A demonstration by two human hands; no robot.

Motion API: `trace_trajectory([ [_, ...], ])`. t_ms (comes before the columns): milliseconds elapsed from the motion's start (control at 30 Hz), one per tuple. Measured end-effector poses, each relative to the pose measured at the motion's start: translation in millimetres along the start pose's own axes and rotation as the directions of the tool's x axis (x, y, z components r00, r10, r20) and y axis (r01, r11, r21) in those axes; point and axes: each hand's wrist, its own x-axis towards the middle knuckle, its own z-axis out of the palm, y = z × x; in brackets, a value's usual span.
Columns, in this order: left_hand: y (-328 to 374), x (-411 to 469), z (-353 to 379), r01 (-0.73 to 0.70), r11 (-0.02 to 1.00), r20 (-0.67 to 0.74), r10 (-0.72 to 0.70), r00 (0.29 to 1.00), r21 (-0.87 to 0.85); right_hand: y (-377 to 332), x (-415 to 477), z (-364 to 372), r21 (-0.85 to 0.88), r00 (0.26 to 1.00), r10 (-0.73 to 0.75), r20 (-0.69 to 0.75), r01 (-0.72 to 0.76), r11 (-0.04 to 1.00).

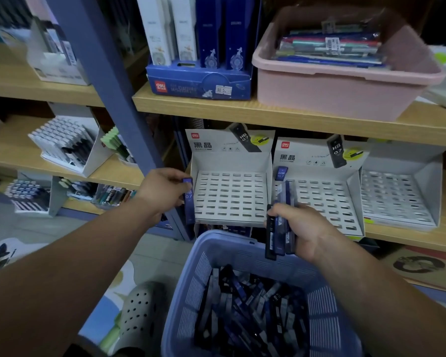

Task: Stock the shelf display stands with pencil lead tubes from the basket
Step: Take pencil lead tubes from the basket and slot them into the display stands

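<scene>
Left hand point(162, 188) pinches one tube point(188, 199) upright at left stand point(231, 194), likely for slotting; right hand point(298, 228) grips spare tubes point(278, 235) over the basket point(209, 276), keeping supply close.

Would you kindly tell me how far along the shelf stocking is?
Barely begun: one tube stands in the middle stand. The left hand holds a single tube by the left stand; right hand grips a bundle. The basket is full; the right stand looks empty.
</scene>
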Motion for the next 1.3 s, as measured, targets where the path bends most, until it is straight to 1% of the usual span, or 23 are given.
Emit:
trace_trajectory([
  [67, 5.6, -3.2, -4.2, -0.102, 0.995, -0.016, 0.102, 0.995, -0.005, 2.5, -0.5, -2.0, -0.003, 1.0, -0.003, -0.008, 0.003, 1.0],
  [167, 19.6, -4.4, -9.0, -0.264, 0.956, -0.103, 0.278, 0.955, 0.127, 5.2, -1.0, -5.1, 0.002, 1.0, 0.002, -0.01, -0.002, 1.0],
  [267, 30.4, 1.0, -13.5, -0.357, 0.9, -0.164, 0.402, 0.901, 0.249, 5.6, -0.7, -5.3, -0.002, 1.0, -0.002, -0.014, 0.002, 1.0],
  [333, 36.0, 4.5, -11.7, -0.413, 0.836, -0.161, 0.492, 0.855, 0.361, 5.0, -0.5, -4.2, -0.002, 1.0, -0.008, -0.015, 0.008, 1.0],
  [400, 39.2, 9.3, -6.4, -0.444, 0.784, -0.136, 0.545, 0.827, 0.435, 5.3, 0.5, -2.9, -0.001, 1.0, -0.016, -0.015, 0.016, 1.0],
  [567, 37.3, 26.8, 8.5, -0.463, 0.719, -0.059, 0.57, 0.819, 0.519, 8.8, 7.1, -0.6, 0.01, 1.0, -0.026, -0.016, 0.026, 1.0],
  [800, 31.5, 39.5, 15.3, -0.478, 0.668, 0.02, 0.571, 0.821, 0.57, 7.8, 9.6, -5.5, 0.023, 0.999, -0.05, -0.008, 0.05, 0.998],
  [1000, 34.8, 44.5, 13.0, -0.468, 0.628, 0.072, 0.549, 0.832, 0.622, 8.5, 9.9, -4.6, 0.032, 0.999, -0.04, 0.003, 0.04, 0.999],
  [1133, 37.5, 44.3, 11.6, -0.464, 0.626, 0.084, 0.538, 0.839, 0.627, 9.4, 9.6, -4.4, 0.037, 0.999, -0.045, 0.019, 0.044, 0.998],
  [1300, 38.0, 45.9, 11.5, -0.458, 0.665, 0.068, 0.524, 0.849, 0.59, 10.8, 9.4, -6.6, 0.04, 0.998, -0.051, 0.04, 0.049, 0.998],
])
